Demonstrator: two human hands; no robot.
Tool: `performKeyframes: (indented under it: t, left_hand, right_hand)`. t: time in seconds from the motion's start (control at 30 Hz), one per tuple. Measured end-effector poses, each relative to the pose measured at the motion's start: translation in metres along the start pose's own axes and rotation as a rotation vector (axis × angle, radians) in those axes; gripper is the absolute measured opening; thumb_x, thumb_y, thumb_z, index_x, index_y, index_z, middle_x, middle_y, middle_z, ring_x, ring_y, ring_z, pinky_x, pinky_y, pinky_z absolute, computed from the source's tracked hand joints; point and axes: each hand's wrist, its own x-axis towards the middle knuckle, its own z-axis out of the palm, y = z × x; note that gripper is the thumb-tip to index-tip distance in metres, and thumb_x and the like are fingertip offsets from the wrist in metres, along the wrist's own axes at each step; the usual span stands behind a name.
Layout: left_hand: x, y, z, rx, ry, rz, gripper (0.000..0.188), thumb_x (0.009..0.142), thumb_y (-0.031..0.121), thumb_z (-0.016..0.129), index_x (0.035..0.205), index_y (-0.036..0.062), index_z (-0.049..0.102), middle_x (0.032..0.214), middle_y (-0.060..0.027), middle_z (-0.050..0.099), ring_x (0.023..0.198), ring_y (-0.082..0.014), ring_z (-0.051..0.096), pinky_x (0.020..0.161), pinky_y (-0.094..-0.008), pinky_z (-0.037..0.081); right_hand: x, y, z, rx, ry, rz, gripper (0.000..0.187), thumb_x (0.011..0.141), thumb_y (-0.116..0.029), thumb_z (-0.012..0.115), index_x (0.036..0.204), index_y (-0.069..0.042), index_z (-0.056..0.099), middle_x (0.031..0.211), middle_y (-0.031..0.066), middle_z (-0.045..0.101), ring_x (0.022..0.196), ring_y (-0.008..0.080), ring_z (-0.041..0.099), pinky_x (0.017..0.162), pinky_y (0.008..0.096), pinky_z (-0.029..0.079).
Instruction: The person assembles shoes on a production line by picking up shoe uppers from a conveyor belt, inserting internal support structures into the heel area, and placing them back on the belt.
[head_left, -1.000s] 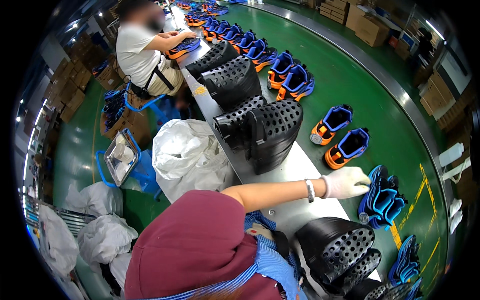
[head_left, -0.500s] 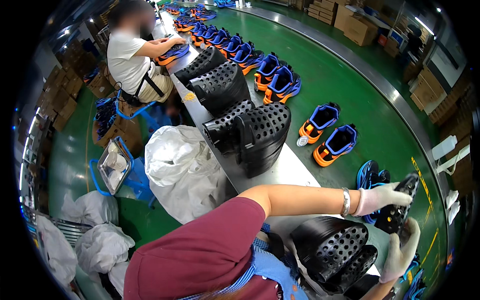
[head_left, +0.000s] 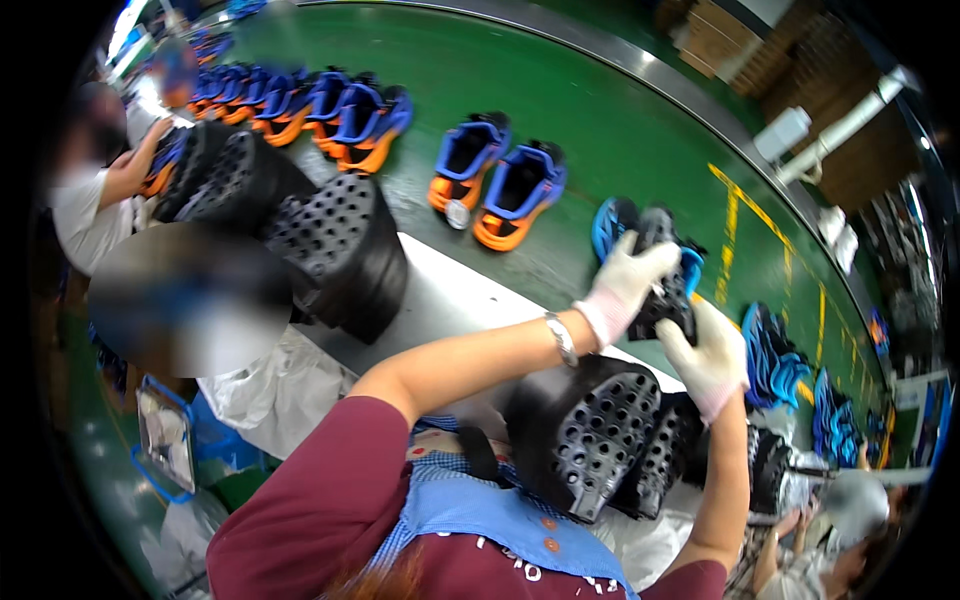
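Note:
In white gloves, my left hand and my right hand grip one black, hole-dotted, sole-shaped piece from opposite sides. My left fingers close over its upper part, while the right thumb and fingers pinch its lower end. Behind the piece, on the green surface, sits a black and light-blue sneaker, partly hidden by it. Nested stacks of similar black perforated pieces lie on the metal bench just below my forearms. Another black stack stands to the left.
Blue, black and orange sneakers line the green conveyor belt, with bluer ones at right. A co-worker sits far left; another person's hands show lower right. A white plastic bag lies beside the bench.
My view has swung right, so the bench and shoes appear further left. My hands have come closer together on the black piece, and my right hand's grip on it has closed.

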Motion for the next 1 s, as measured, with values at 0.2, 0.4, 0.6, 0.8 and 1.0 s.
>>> performKeyframes:
  t: [0.2, 0.4, 0.6, 0.8, 1.0]
  left_hand:
    - [0.015, -0.001, 0.0, 0.154, -0.051, -0.088, 0.026, 0.095, 0.032, 0.061, 0.101, 0.007, 0.064, 0.082, 0.0032, 0.062, 0.07, -0.0075, 0.058, 0.063, -0.0267, 0.05]
    - [0.017, -0.009, -0.058, 1.354, -0.392, 0.242, 0.047, 0.091, 0.045, 0.058, 0.115, 0.005, 0.066, 0.107, -0.0133, 0.065, 0.106, -0.0291, 0.061, 0.092, -0.0376, 0.049]
    - [0.033, -0.057, -0.09, 1.479, -0.444, 0.438, 0.033, 0.083, 0.024, 0.068, 0.11, 0.0048, 0.066, 0.111, -0.0138, 0.06, 0.104, -0.0313, 0.06, 0.091, -0.0415, 0.05]
    - [0.026, -0.061, -0.082, 1.441, -0.508, 0.33, 0.028, 0.087, 0.018, 0.063, 0.113, 0.0066, 0.064, 0.108, -0.0124, 0.062, 0.106, -0.032, 0.058, 0.091, -0.0408, 0.049]
    - [0.026, -0.063, -0.083, 1.526, -0.51, 0.258, 0.03, 0.087, 0.021, 0.063, 0.113, 0.008, 0.065, 0.109, -0.0124, 0.064, 0.104, -0.0323, 0.059, 0.089, -0.041, 0.05]
  right_hand:
    - [0.014, 0.013, -0.004, 0.131, -0.08, 0.12, 0.033, 0.083, -0.034, 0.065, 0.079, -0.002, 0.061, 0.069, 0.0202, 0.063, 0.065, 0.0329, 0.063, 0.064, 0.0386, 0.05]
    - [0.021, 0.042, -0.026, -0.069, -0.171, 0.229, 0.039, 0.084, -0.038, 0.061, 0.083, 0.0, 0.065, 0.067, 0.0172, 0.063, 0.064, 0.0303, 0.064, 0.064, 0.0374, 0.05]
    - [0.04, 0.054, -0.014, -0.079, -0.421, 0.265, 0.048, 0.08, -0.044, 0.058, 0.083, 0.003, 0.067, 0.069, 0.0191, 0.064, 0.068, 0.0273, 0.064, 0.069, 0.0365, 0.051]
    - [0.09, 0.058, -0.013, -0.276, -0.585, 0.253, 0.055, 0.076, -0.049, 0.056, 0.087, 0.003, 0.069, 0.078, 0.0254, 0.066, 0.075, 0.0354, 0.064, 0.076, 0.0402, 0.051]
    - [0.115, 0.029, 0.041, -0.586, -0.606, 0.219, 0.05, 0.083, -0.046, 0.051, 0.1, -0.005, 0.073, 0.101, 0.0194, 0.07, 0.096, 0.0343, 0.068, 0.087, 0.0393, 0.054]
